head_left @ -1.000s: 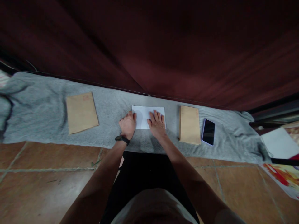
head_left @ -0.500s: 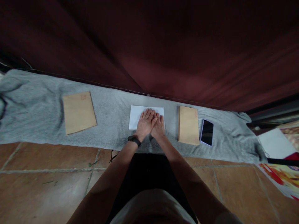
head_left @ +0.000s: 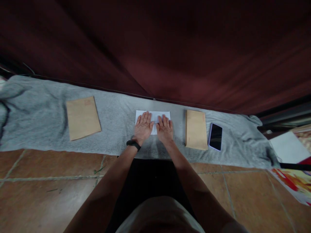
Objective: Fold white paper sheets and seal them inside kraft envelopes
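Observation:
A white sheet of paper (head_left: 154,130) lies flat on the grey cloth (head_left: 116,126) in front of me. My left hand (head_left: 143,127) rests palm down over its left part, fingers stretched out. Over the right part lies my right hand (head_left: 165,129), also flat with fingers extended. A gap of white paper shows between the two thumbs. Much of the sheet is hidden under the hands, and neither hand grips anything. To the right is a stack of brown envelopes (head_left: 195,130); off to the left, a brown envelope (head_left: 83,118) lies by itself.
A phone (head_left: 215,137) with a pale purple case lies right of the stack. Behind the cloth hangs a dark red curtain (head_left: 155,64). Tiled floor (head_left: 48,200) runs along the near side. At the far right are white paper and a colourful printed box or sheet (head_left: 295,184).
My hands, overlapping on the middle of the paper before, have slid apart. The left moved left and the right slightly right, both still flat on the sheet.

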Available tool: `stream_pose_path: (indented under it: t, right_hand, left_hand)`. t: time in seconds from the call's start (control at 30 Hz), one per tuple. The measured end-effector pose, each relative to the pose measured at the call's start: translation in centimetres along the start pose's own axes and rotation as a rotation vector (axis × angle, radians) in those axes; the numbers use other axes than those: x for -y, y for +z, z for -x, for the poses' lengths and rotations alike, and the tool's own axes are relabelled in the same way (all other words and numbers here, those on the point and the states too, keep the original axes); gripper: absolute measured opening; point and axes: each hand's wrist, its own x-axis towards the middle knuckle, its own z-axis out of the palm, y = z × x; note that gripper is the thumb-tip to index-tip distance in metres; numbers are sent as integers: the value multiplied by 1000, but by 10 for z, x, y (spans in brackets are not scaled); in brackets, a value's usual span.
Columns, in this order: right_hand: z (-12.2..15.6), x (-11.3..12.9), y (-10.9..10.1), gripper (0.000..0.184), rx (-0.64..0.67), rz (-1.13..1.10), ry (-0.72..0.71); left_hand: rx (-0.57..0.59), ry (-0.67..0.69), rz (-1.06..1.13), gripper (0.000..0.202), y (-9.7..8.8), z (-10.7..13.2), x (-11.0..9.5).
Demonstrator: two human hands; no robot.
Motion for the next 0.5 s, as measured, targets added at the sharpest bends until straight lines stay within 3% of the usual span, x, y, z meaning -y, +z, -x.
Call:
stream_pose_path:
  t: [0.33, 0.5]
  right_hand:
    - [5, -42, 1, 54, -120, 50, 53]
    - [1, -36, -10, 56, -206, 0, 163]
  left_hand:
    - [-56, -35, -41, 63, -1, 7, 21]
    - [-58, -31, -56, 63, 1, 7, 20]
